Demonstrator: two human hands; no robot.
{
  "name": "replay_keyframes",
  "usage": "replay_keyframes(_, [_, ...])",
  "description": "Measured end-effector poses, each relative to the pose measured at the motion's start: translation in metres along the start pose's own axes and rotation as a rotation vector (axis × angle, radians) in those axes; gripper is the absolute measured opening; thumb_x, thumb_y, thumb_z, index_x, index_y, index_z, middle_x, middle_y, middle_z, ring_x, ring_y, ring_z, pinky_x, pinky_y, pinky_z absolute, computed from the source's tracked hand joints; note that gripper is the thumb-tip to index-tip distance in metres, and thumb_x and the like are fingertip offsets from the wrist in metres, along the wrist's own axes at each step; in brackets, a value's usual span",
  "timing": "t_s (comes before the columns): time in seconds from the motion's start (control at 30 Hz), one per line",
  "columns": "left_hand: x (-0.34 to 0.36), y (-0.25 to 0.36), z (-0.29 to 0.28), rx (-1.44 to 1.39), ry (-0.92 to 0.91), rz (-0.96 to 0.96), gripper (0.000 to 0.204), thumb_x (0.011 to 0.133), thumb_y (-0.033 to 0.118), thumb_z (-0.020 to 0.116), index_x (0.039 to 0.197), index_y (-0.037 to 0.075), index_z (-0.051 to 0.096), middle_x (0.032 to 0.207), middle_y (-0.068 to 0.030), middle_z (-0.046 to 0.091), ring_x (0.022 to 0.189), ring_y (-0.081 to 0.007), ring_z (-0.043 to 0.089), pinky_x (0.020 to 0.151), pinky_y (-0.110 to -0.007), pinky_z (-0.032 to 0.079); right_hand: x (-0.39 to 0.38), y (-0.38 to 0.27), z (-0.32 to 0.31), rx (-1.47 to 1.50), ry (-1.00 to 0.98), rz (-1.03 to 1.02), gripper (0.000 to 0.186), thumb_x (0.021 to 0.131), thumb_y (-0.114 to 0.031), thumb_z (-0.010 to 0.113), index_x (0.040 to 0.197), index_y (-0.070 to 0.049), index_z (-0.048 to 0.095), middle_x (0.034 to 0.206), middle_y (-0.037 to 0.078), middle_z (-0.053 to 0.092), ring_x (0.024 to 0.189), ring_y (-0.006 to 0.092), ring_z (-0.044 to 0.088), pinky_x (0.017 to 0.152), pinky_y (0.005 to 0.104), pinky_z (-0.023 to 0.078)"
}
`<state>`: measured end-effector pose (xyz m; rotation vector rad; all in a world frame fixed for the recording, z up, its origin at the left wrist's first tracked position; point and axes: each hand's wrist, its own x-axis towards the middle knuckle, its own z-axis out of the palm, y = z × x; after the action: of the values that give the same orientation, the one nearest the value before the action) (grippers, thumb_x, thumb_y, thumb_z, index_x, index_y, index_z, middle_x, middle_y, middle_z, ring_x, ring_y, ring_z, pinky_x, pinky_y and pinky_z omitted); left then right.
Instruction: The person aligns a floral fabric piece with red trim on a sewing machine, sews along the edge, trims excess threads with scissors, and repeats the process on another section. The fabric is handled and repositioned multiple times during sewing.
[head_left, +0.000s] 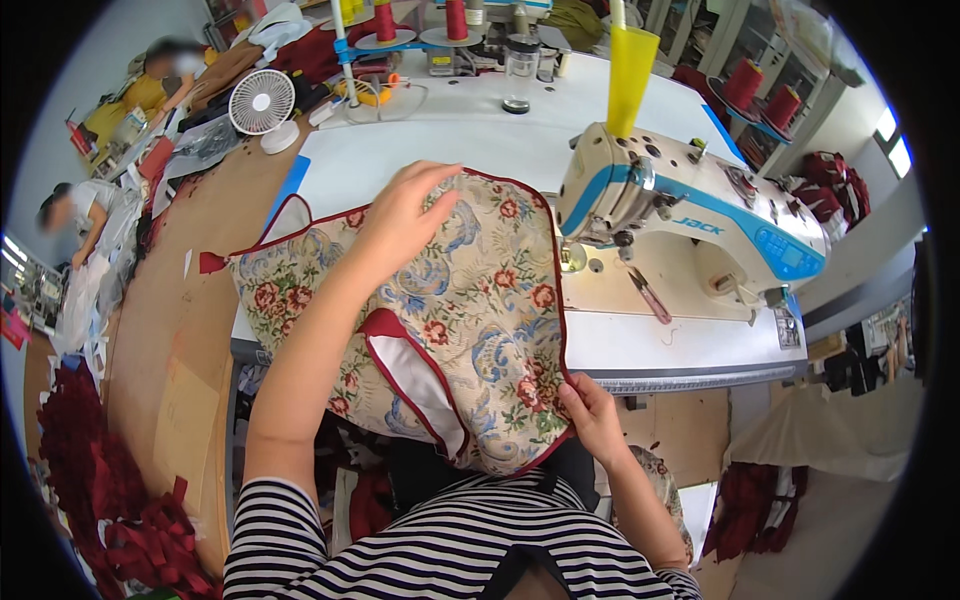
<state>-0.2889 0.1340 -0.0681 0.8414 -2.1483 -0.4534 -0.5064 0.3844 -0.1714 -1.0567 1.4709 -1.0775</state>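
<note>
A beige floral tapestry fabric piece [500, 270] with dark red binding lies over the table's front edge and hangs toward my lap. It has a slit-like opening [415, 385] edged in the same red, with white lining showing. My left hand [405, 220] rests on the fabric near its far edge, fingers stretched and thumb apart. At the near right corner my right hand [592, 410] pinches the bound edge, thumb on top and fingertips partly hidden beneath. Right of the fabric stands a white and blue sewing machine [690, 205]. Red-handled thread snips [652, 297] lie on its bed.
A yellow cup-like holder [632, 80] rises from the machine. Red thread cones [455, 20], a clear jar [520, 75] and a white fan [262, 102] stand farther back. Dark red fabric strips [130, 500] heap at lower left. Two other people are at the far left.
</note>
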Motion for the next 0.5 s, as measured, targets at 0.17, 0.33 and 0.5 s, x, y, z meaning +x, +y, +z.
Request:
replay_keyframes(0.17, [0.070, -0.027, 0.093, 0.308, -0.181, 0.000, 0.029, 0.088, 0.019, 0.057, 0.109, -0.001, 0.061, 0.105, -0.0155, 0.060, 0.103, -0.0322, 0.056, 0.089, -0.039, 0.044, -0.002, -0.008, 0.003, -0.190, 0.036, -0.040, 0.027, 0.100, -0.024, 0.046, 0.092, 0.001, 0.055, 0.070, -0.001, 0.047, 0.068, 0.0078, 0.040, 0.063, 0.0237, 0.039])
replay_keyframes(0.33, [0.058, -0.080, 0.118, 0.540, -0.243, -0.110, 0.025, 0.086, 0.024, 0.061, 0.093, 0.001, 0.064, 0.093, -0.0125, 0.062, 0.092, -0.0315, 0.057, 0.081, -0.040, 0.045, -0.010, 0.000, 0.007, -0.223, -0.084, 0.020, 0.026, 0.098, -0.022, 0.047, 0.091, 0.001, 0.056, 0.066, 0.006, 0.051, 0.060, 0.0129, 0.048, 0.059, 0.0275, 0.043])
replay_keyframes(0.5, [0.010, -0.065, 0.076, 0.079, -0.205, -0.072, 0.023, 0.082, 0.025, 0.067, 0.089, 0.003, 0.063, 0.089, -0.0097, 0.061, 0.087, -0.0276, 0.058, 0.078, -0.037, 0.044, -0.025, 0.020, 0.006, -0.710, -0.292, 0.028, 0.035, 0.094, -0.034, 0.050, 0.080, -0.004, 0.063, 0.068, 0.013, 0.064, 0.063, 0.0324, 0.061, 0.058, 0.0405, 0.049])
